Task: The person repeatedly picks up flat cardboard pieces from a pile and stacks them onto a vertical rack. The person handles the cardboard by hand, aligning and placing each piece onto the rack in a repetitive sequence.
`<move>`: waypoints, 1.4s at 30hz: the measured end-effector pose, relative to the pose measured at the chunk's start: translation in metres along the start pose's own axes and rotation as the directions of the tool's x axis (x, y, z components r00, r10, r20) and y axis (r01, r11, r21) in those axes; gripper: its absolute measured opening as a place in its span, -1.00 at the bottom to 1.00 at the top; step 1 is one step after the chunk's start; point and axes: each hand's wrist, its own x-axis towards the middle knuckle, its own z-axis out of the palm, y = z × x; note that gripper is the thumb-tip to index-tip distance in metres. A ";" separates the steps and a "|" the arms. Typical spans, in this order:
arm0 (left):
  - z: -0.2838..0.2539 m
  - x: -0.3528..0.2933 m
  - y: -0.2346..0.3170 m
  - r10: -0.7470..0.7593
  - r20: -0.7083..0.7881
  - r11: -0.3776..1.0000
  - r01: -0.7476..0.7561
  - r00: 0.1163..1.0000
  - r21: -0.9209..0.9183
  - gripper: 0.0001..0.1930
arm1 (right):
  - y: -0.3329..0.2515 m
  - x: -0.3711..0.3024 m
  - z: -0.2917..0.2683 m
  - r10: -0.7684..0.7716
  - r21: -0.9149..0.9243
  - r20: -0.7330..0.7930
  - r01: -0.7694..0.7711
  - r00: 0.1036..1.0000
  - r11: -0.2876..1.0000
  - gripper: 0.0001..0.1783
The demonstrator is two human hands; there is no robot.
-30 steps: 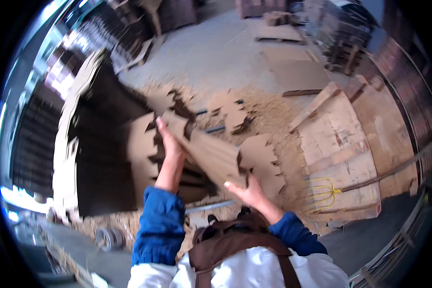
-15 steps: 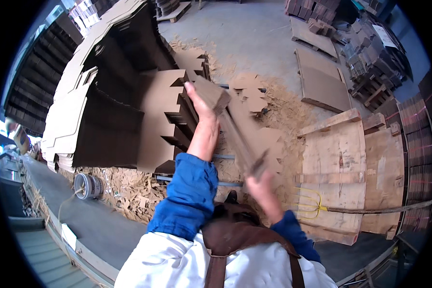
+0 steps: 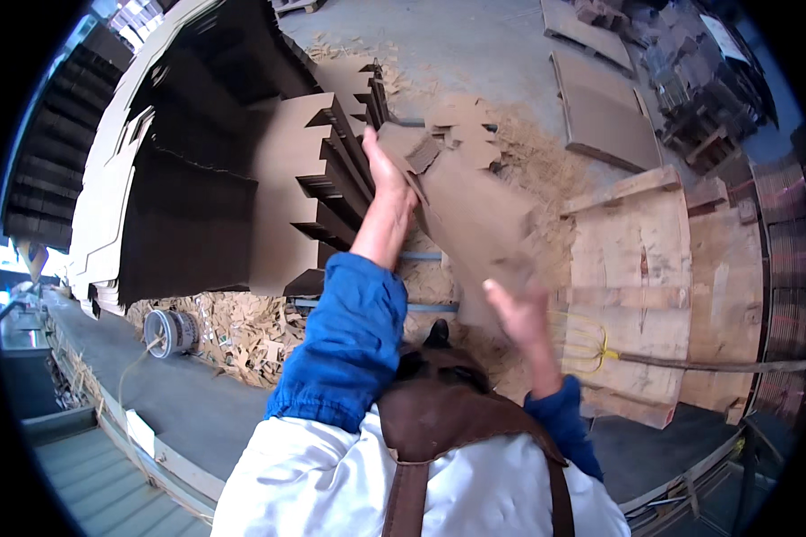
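Note:
My left hand [image 3: 389, 183] grips a stack of brown cardboard pieces [image 3: 470, 201] near its far end, thumb stretched along the edge and fingers mostly hidden beneath. The bundle slants down toward the right, with a folded or layered block at its far end. Beside the bundle's near right end is my right hand [image 3: 521, 318], thumb spread away from fingers smeared by motion; no grip on the cardboard shows. Left of my left hand stand die-cut cardboard sheets [image 3: 287, 192] with notched edges, in thick stacks.
Cardboard scraps [image 3: 251, 345] litter the floor around the stacks. A white bucket [image 3: 170, 333] stands at the left. Wooden pallets [image 3: 631, 268] lie at the right, with a yellow-tined fork [image 3: 604, 354] across them. Flat cardboard [image 3: 604, 112] lies farther back.
My right hand has moved right and away from the cardboard's near end. The bundle now shows its broad face instead of its narrow edge. My left hand still grips it.

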 end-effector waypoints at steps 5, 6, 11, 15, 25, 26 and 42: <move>0.007 0.007 -0.015 -0.152 0.038 0.988 0.150 0.988 0.046 -0.29 | 0.014 0.023 -0.052 0.102 0.206 0.190 -0.141 0.976 0.968 -0.55; 0.007 0.012 -0.021 -0.152 0.034 0.988 0.151 0.988 0.020 -0.28 | 0.001 0.020 -0.050 0.002 0.067 0.114 -0.010 0.993 0.998 -0.53; -0.004 0.044 -0.044 0.107 -0.099 0.994 -0.109 0.989 -0.014 -0.31 | -0.005 0.004 -0.033 -0.006 -0.028 -0.053 0.005 0.999 1.000 -0.60; -0.023 0.059 -0.007 0.116 -0.112 0.992 -0.121 0.987 -0.039 -0.29 | 0.063 -0.008 -0.083 0.250 0.473 0.077 -0.256 0.965 0.843 -0.69; -0.219 -0.073 -0.065 -0.180 -0.274 -0.076 0.264 0.945 0.961 -0.10 | 0.290 -0.006 -0.086 0.683 0.605 0.338 -0.705 0.647 0.369 -0.60; -0.230 -0.094 -0.054 -0.182 -0.323 -0.207 0.285 0.929 0.936 -0.11 | 0.295 0.008 -0.081 0.659 0.587 0.393 -0.726 0.642 0.357 -0.58; -0.432 -0.366 0.297 0.111 -0.734 -0.543 0.659 0.670 0.520 -0.58 | 0.273 0.168 0.077 0.371 -0.340 0.187 -0.294 0.910 0.893 -0.57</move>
